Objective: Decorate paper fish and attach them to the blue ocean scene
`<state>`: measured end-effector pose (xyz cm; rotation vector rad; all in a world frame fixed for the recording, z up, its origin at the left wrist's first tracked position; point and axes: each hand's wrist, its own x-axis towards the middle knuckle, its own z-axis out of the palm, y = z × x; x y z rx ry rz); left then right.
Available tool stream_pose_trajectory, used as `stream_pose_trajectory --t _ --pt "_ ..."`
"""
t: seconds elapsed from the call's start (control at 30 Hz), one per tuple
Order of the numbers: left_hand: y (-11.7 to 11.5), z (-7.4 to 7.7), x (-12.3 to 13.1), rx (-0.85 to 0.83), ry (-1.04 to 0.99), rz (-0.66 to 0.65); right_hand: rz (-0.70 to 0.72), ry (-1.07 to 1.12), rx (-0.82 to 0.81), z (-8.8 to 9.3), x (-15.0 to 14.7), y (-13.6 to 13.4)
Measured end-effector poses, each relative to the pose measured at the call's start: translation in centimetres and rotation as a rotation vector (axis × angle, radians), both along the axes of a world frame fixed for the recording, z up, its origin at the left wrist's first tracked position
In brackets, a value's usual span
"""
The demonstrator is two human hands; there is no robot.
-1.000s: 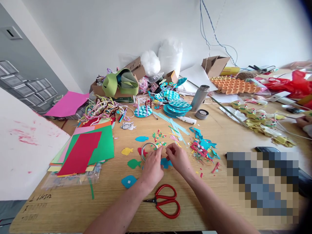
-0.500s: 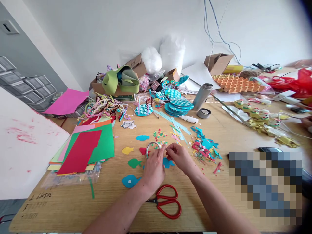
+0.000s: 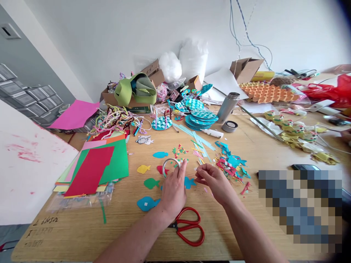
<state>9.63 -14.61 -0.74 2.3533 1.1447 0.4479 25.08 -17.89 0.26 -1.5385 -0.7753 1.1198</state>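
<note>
My left hand [image 3: 174, 190] is wrapped round a roll of tape [image 3: 163, 168], its index finger pointing up. To its right, my right hand [image 3: 212, 179] is closed in a pinch, with a small white piece [image 3: 195, 169] at its fingertips. Paper fish lie around the left hand: a light blue one [image 3: 160, 155], a yellow one [image 3: 143, 168], a green one [image 3: 151, 183], a red one [image 3: 161, 169] partly behind the tape, and a blue one [image 3: 189, 182] between the hands. Another blue fish [image 3: 145, 203] bears a white square. Red-handled scissors [image 3: 190, 233] lie below, blades hidden under my left forearm.
Coloured paper sheets [image 3: 117, 160] are stacked on the left. Paper scraps [image 3: 231, 164] lie right of my hands. Behind stand a steel flask [image 3: 228, 107], its lid [image 3: 229, 126], a glue bottle [image 3: 213, 133] and turquoise discs [image 3: 196, 123]. A phone [image 3: 305, 167] lies at right.
My right hand has moved right, away from the left hand, and a white piece now shows at its fingertips. The left hand stays nearly in place with the tape roll.
</note>
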Motion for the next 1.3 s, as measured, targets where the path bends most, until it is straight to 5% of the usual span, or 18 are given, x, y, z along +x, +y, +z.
stream_pose_trajectory --t 0.47,0.97,1.3 --pt "0.0 0.0 0.0 -0.024 -0.01 -0.01 0.013 0.057 -0.02 0.0 0.1 -0.1" --pt "0.3 -1.0 -0.1 -0.037 -0.079 0.003 0.108 -0.143 0.131 -1.9 -0.2 0.1" --pt "1.2 -0.6 -0.1 -0.2 -0.316 0.038 0.067 -0.17 0.19 -1.2 -0.4 -0.3"
